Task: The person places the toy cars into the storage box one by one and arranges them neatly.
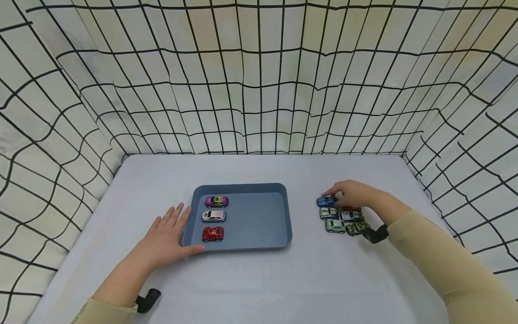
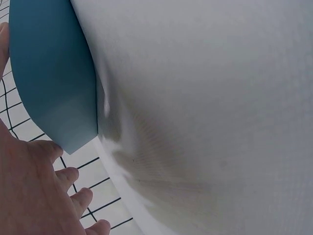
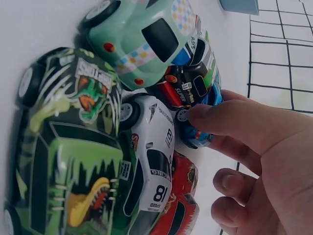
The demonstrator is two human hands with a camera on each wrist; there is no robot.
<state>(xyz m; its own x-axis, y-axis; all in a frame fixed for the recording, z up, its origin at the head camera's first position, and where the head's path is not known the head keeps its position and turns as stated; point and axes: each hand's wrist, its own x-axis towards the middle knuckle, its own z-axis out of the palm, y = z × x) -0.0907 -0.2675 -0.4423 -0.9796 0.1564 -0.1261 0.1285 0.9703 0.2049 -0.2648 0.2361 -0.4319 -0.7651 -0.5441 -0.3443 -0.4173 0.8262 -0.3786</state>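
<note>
Inside the right grip (image 1: 353, 193), pinched together on it, lies the blue toy car (image 1: 325, 201).

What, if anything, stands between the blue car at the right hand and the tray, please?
Nothing visible stands between the blue car, pinched by the right hand, and the tray; just the tray's raised rim would need clearing. The other loose cars lie nearer the person, off that path.

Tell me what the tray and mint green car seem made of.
The tray: probably matte plastic, judging by its even blue-grey colour and smooth wall. The mint green car: slightly glossy, perhaps painted metal or plastic, since its smooth body has a soft sheen; I can't tell which.
</note>
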